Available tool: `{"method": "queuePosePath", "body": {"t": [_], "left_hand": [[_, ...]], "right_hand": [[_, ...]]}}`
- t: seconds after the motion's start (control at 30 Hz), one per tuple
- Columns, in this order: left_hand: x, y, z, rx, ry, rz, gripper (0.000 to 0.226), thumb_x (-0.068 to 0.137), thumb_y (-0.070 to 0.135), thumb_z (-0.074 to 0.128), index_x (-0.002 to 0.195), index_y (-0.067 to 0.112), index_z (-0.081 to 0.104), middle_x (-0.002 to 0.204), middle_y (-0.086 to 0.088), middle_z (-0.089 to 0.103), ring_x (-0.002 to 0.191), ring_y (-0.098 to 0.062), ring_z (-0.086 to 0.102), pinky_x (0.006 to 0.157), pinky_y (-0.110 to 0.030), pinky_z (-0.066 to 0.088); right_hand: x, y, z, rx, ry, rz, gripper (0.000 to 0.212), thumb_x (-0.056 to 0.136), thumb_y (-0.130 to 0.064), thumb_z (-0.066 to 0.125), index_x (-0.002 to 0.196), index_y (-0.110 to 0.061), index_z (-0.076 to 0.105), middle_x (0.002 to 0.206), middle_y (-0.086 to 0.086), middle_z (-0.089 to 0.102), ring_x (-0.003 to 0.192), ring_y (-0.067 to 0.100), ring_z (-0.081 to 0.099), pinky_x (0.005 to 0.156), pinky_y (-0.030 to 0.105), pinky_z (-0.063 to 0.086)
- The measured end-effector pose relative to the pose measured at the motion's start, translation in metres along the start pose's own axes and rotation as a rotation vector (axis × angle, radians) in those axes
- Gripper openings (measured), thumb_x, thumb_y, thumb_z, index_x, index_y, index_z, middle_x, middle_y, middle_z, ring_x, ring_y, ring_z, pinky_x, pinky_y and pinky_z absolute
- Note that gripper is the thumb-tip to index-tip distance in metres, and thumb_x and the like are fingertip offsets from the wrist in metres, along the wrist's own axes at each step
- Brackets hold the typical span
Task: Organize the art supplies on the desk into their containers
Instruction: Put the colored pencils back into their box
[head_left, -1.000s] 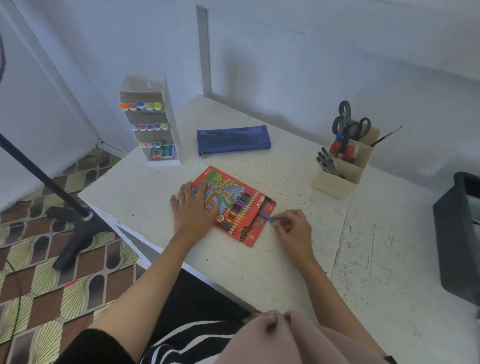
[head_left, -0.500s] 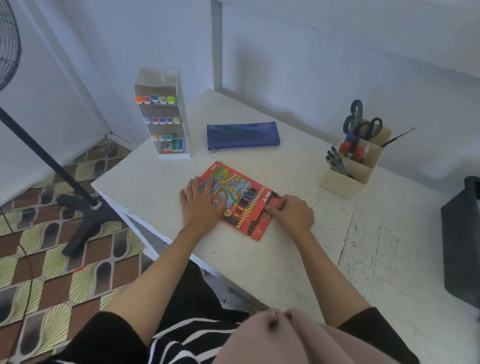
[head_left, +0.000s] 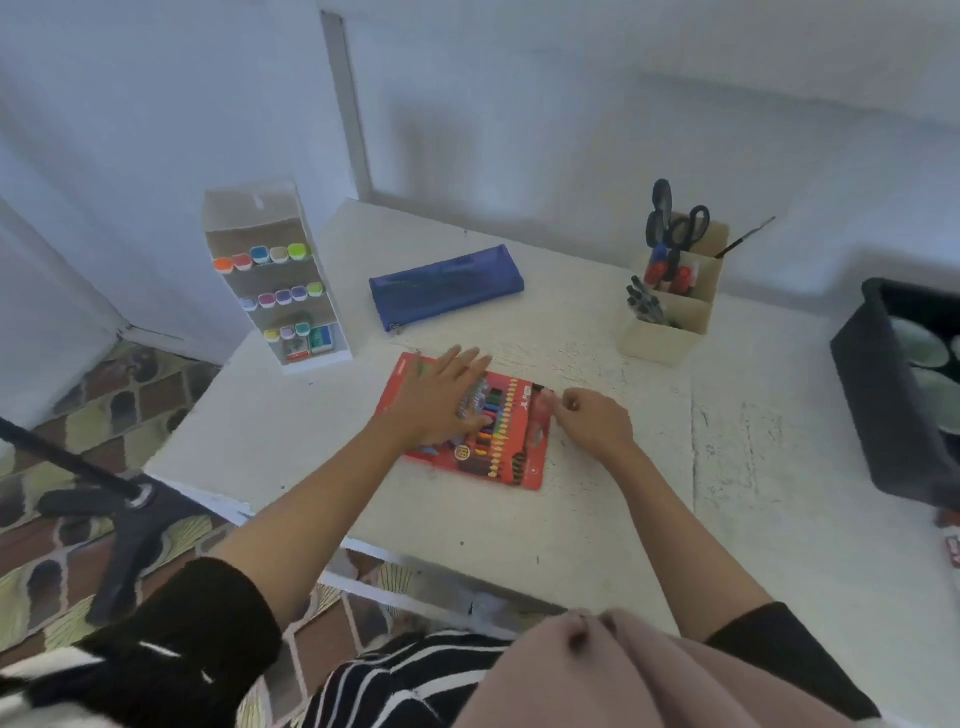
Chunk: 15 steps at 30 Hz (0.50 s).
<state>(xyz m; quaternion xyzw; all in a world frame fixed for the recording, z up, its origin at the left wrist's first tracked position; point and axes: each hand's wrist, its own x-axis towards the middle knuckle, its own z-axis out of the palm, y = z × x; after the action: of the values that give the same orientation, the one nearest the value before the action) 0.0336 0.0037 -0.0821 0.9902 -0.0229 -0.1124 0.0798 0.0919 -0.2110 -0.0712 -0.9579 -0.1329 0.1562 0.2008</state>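
Note:
A red box of coloured pencils (head_left: 511, 452) lies flat in the middle of the white desk (head_left: 597, 519). My left hand (head_left: 441, 400) rests flat on the box's left half, fingers spread. My right hand (head_left: 592, 421) sits at the box's right end with fingers curled at the flap; whether it pinches anything is hidden. A blue zip pencil case (head_left: 447, 288) lies behind the box. A white tiered rack of markers (head_left: 275, 280) stands at the left edge. A beige desk organiser (head_left: 670, 306) with scissors, pens and markers stands at the back right.
A dark bin (head_left: 883, 395) holding round pale items stands at the desk's right edge. Small red items (head_left: 953, 551) lie near it. A black tripod stand (head_left: 119, 499) is on the patterned floor to the left. Walls close off the back.
The blue pencil seen a second ago outside the box's end is gone from sight. My left hand has slid further onto the box. My head has shifted left and closer.

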Motion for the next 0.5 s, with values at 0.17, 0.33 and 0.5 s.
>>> {"method": "queuePosePath", "body": {"t": [0.17,0.33,0.5], "left_hand": [[0.023,-0.008,-0.015,0.039,0.035,0.119,0.08,0.076,0.068,0.059,0.14,0.026,0.038,0.131,-0.005,0.042,0.122,-0.023,0.038,0.106,-0.043,0.026],[0.027,-0.008,-0.024,-0.354,-0.027,0.027,0.056,0.066,0.056,0.077,0.104,0.02,0.058,0.099,0.002,0.056,0.092,-0.015,0.057,0.082,-0.034,0.048],[0.031,0.006,-0.041,-0.863,0.097,-0.002,0.03,0.072,0.04,0.078,0.087,0.02,0.061,0.085,0.001,0.071,0.074,-0.014,0.069,0.074,-0.035,0.057]], "right_hand": [[-0.022,0.009,0.004,0.542,0.015,0.121,0.04,0.097,-0.04,0.043,0.09,-0.007,0.064,0.084,-0.006,0.059,0.084,0.012,0.054,0.073,0.027,0.039],[-0.059,0.012,0.025,0.959,0.242,0.25,0.022,0.094,-0.033,0.054,0.11,-0.019,0.056,0.112,0.006,0.063,0.101,0.016,0.06,0.085,0.026,0.048],[-0.079,-0.01,0.038,1.241,0.314,0.202,0.064,0.075,-0.039,0.075,0.129,-0.019,0.047,0.114,0.007,0.064,0.105,0.02,0.063,0.084,0.033,0.053]]}}
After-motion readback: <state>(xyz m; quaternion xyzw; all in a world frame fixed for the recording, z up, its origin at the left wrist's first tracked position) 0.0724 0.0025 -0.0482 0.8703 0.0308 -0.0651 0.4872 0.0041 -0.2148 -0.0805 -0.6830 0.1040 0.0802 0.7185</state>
